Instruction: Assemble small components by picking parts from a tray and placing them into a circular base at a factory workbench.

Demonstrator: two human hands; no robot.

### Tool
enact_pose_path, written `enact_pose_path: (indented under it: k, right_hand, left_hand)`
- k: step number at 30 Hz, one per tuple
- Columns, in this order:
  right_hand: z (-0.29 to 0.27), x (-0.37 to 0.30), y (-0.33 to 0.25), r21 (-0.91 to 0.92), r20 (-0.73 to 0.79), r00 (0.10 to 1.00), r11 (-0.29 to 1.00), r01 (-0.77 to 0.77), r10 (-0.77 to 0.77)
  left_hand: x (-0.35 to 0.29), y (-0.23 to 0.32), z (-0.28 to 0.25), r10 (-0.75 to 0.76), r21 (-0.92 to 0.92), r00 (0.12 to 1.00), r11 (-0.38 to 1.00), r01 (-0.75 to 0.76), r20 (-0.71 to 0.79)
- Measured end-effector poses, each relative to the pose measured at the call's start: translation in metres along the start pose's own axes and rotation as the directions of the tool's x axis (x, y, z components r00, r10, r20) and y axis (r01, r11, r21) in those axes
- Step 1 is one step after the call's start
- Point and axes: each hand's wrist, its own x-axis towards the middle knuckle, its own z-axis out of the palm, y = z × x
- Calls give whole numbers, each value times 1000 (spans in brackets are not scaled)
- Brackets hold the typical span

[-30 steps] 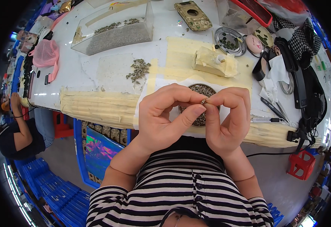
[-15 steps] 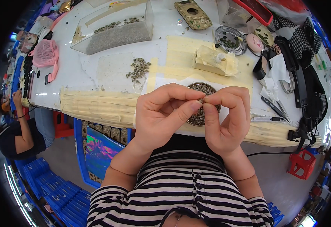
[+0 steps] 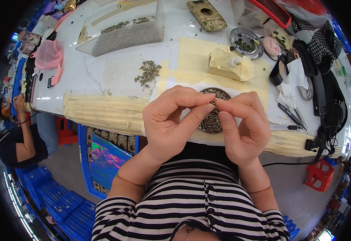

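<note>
My left hand [image 3: 166, 122] is closed in a pinch, thumb and forefinger tips nearly together. Whatever sits between them is too small to make out. Beside it, my right hand [image 3: 248, 127] reaches its forefinger tip to the left fingertips, its thumb standing apart below and the other fingers curled. Both hands hover over a round dish [image 3: 200, 127] filled with small metallic pieces [image 3: 212, 122], partly hidden by my fingers. A loose pile of similar small pieces [image 3: 148, 73] lies on the table to the left.
Behind the hands stands a tape-wrapped block [image 3: 227, 66]. Farther back are a clear bin [image 3: 123, 40] of small grey pieces, a camouflage-patterned case [image 3: 207, 16] and a round clear dish [image 3: 245, 42]. Tweezers [image 3: 290, 114] lie right. A person [image 3: 23, 140] sits at far left.
My right thumb has dropped away from its forefinger, widening the gap between them. The right hand has shifted slightly right, while the left keeps its pinch.
</note>
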Motion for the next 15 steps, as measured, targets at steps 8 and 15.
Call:
enact_pose_path:
  k: [8, 15]
  right_hand:
    - [1, 0, -1, -6, -20, 1000, 1000, -1, 1]
    - [2, 0, 0, -46, -28, 1000, 999, 12, -13]
  left_hand:
    - [-1, 1, 2, -70, -60, 997, 996, 68, -31]
    - [-1, 0, 1, -50, -18, 998, 999, 50, -37]
